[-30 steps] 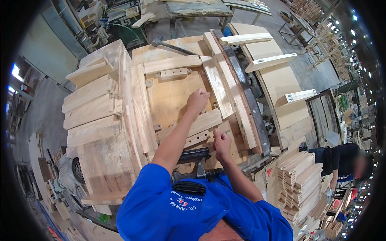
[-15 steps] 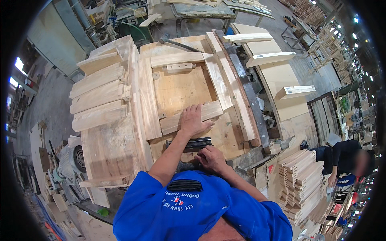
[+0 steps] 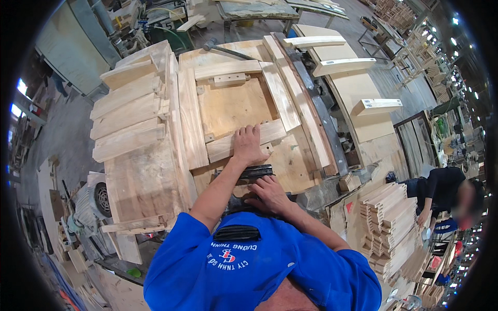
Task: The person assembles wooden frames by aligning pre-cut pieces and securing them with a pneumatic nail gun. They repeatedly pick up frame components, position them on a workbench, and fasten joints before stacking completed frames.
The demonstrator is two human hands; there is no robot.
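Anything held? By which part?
Cannot tell: left hand lies mid-length on the near wooden rail, right hand is at the black bar.

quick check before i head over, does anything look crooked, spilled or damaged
Nothing plainly stands out: no spill or damage shows. The wooden rail under the left hand slants, but fisheye bending leaves it unclear whether it is askew.

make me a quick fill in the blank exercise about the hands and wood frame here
1. The left hand rests on a rail made of ____.
2. The right hand is at a metal bar whose colour is ____.
3. The hammer lies on the ____ side of the wooden frame, away from the person.
4. The person's shirt is ____.

Missing words: wood; black; far; blue
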